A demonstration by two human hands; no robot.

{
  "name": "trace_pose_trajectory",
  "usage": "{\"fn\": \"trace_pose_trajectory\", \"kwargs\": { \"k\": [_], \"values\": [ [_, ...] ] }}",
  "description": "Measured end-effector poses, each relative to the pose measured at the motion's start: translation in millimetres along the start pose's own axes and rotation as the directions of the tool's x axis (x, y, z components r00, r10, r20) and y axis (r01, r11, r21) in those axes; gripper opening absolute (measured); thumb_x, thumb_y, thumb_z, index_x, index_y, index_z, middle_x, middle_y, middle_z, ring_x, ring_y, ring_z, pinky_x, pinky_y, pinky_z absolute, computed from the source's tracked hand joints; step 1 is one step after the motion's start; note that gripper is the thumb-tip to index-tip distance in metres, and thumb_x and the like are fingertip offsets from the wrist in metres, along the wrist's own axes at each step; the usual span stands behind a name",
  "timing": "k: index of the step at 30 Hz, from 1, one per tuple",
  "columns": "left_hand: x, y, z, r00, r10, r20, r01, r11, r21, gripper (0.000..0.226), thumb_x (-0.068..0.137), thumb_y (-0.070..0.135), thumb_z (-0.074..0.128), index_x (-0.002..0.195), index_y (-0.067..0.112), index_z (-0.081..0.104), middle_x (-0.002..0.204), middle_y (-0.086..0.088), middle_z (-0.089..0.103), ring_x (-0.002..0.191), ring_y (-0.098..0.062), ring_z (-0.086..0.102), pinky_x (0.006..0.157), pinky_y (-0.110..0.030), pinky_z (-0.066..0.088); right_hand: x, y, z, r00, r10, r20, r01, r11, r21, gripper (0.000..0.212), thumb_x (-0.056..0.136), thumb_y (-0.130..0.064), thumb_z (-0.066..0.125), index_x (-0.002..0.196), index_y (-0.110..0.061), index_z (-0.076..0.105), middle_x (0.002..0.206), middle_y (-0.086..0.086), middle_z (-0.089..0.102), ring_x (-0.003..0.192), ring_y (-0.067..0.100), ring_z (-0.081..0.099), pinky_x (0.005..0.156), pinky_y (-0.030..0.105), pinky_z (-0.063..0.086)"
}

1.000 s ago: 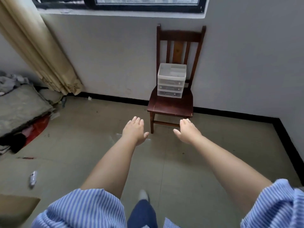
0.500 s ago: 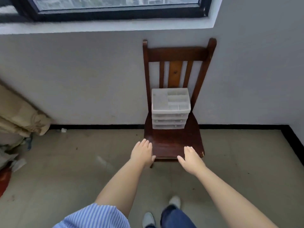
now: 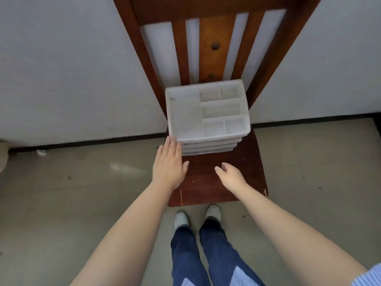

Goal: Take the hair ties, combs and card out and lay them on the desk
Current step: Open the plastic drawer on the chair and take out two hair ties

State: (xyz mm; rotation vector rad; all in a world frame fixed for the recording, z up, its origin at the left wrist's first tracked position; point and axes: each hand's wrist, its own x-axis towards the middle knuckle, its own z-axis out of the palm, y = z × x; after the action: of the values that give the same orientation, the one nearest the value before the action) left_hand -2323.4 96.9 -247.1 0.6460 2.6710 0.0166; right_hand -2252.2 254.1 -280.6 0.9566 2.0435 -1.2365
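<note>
Change since earlier frame: view is now much closer to the chair, both hands have come forward over the seat, window no longer in frame.
Organizer: white plastic drawer organizer [image 3: 207, 112] sits at the back of the seat, against the backrest slats; top tray split into one large compartment on the left and five smaller ones on the right; stacked drawers below, fronts facing the person.
Contents: top compartments look bare; drawer insides can't be made out; hair ties, combs, card not visible.
Chair: dark red-brown wooden chair [image 3: 208, 184], scuffed seat, lighter centre slat with a dark knot.
Left hand: left hand [image 3: 169, 164] flat, fingers together and extended, fingertips at the organizer's front-left corner, touching or just beside it, can't tell which; holds nothing.
Right hand: right hand [image 3: 231, 175] over the seat just in front of the drawers, fingers loosely curled, unclenched, holds nothing, apart from the organizer.
Writing: none readable.
Surroundings: grey-white wall, black skirting, beige tiled floor [image 3: 82, 182], small white scrap near the skirting at left; blue jeans and white shoes [image 3: 181, 219] below; striped blue sleeve at lower right.
Obstructions: nothing between hands and drawers.
</note>
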Motion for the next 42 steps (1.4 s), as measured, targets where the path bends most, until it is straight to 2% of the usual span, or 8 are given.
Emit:
{"fn": "trace_pose_trajectory", "kwargs": {
  "k": [3, 6, 13, 26, 30, 33, 36, 42],
  "values": [
    [23, -13, 20, 0.996, 0.094, 0.005, -0.094, 0.993, 0.077, 0.065, 0.095, 0.032, 0.045, 0.146, 0.003, 0.017, 0.156, -0.015, 0.018, 0.145, -0.027, 0.014, 0.12, -0.041, 0.013, 40, -7, 19, 0.989, 0.139, 0.053, -0.148, 0.878, 0.455, 0.046, 0.097, -0.013, 0.044, 0.14, -0.001, 0.033, 0.146, 0.016, 0.041, 0.134, 0.028, 0.039, 0.116, 0.036, 0.028],
    [32, -27, 33, 0.959, 0.252, -0.132, -0.225, 0.955, 0.193, 0.054, 0.08, 0.024, 0.062, 0.125, -0.006, 0.053, 0.13, -0.023, 0.058, 0.119, -0.036, 0.056, 0.094, -0.054, 0.047, 79, -26, 33, 0.961, 0.189, 0.202, -0.266, 0.436, 0.86, 0.039, 0.093, 0.006, 0.042, 0.131, -0.003, 0.043, 0.122, 0.014, 0.055, 0.128, 0.027, 0.046, 0.115, 0.037, 0.028],
    [35, -30, 24, 0.955, 0.294, -0.042, -0.273, 0.926, 0.262, 0.065, 0.062, 0.015, 0.079, 0.119, -0.009, 0.058, 0.123, -0.025, 0.063, 0.112, -0.04, 0.06, 0.086, -0.058, 0.05, 92, -22, 46, 0.95, 0.199, 0.241, -0.235, -0.055, 0.971, 0.037, 0.088, 0.012, 0.026, 0.063, -0.009, 0.045, 0.071, 0.007, 0.048, 0.07, 0.018, 0.05, 0.107, 0.04, 0.034],
    [31, -35, 31, 0.965, 0.261, -0.04, -0.253, 0.958, 0.136, 0.066, 0.091, 0.007, 0.041, 0.146, 0.005, 0.003, 0.158, -0.014, 0.007, 0.146, -0.028, 0.004, 0.111, -0.034, -0.009, 40, 38, 66, 0.911, 0.305, 0.279, -0.354, 0.23, 0.906, 0.029, 0.096, 0.002, 0.04, 0.07, -0.006, 0.051, 0.081, 0.009, 0.055, 0.122, 0.036, 0.049, 0.107, 0.04, 0.034],
    [29, -38, 26, 0.944, 0.326, -0.048, -0.315, 0.936, 0.156, 0.064, 0.083, 0.001, 0.048, 0.142, 0.002, 0.022, 0.151, -0.019, 0.03, 0.141, -0.032, 0.026, 0.115, -0.039, 0.014, 38, 27, 56, 0.9, 0.336, 0.278, -0.381, 0.294, 0.876, 0.016, 0.097, -0.006, 0.041, 0.095, -0.001, 0.056, 0.087, 0.01, 0.057, 0.128, 0.036, 0.046, 0.105, 0.042, 0.037],
    [22, -36, 32, 0.825, 0.564, -0.051, -0.542, 0.812, 0.217, 0.052, 0.073, 0.0, 0.049, 0.124, -0.004, 0.055, 0.131, -0.022, 0.058, 0.122, -0.036, 0.054, 0.099, -0.049, 0.044, 28, 18, 44, 0.868, 0.424, 0.258, -0.495, 0.694, 0.524, 0.035, 0.095, -0.029, 0.049, 0.109, 0.002, 0.058, 0.087, 0.011, 0.063, 0.093, 0.031, 0.067, 0.078, 0.034, 0.053],
    [18, -21, 55, 0.783, 0.525, 0.334, -0.582, 0.808, 0.094, 0.054, 0.09, 0.002, 0.043, 0.142, 0.001, 0.03, 0.155, -0.017, 0.022, 0.144, -0.029, 0.017, 0.118, -0.037, 0.018, 25, 19, 27, 0.974, 0.226, -0.012, -0.226, 0.969, -0.103, 0.037, 0.092, -0.026, 0.049, 0.058, -0.012, 0.05, 0.062, 0.006, 0.056, 0.061, 0.026, 0.06, 0.057, 0.026, 0.045],
    [57, 19, 88, 0.959, 0.145, 0.244, -0.16, 0.986, 0.04, 0.059, 0.086, 0.007, 0.051, 0.14, 0.003, 0.029, 0.154, -0.014, 0.015, 0.139, -0.032, 0.019, 0.109, -0.042, 0.032, 76, 1, 11, 0.988, -0.043, -0.148, -0.067, 0.747, -0.661, 0.038, 0.091, -0.012, 0.049, 0.128, -0.003, 0.043, 0.127, 0.017, 0.055, 0.111, 0.035, 0.058, 0.082, 0.041, 0.052]
  ]
}}
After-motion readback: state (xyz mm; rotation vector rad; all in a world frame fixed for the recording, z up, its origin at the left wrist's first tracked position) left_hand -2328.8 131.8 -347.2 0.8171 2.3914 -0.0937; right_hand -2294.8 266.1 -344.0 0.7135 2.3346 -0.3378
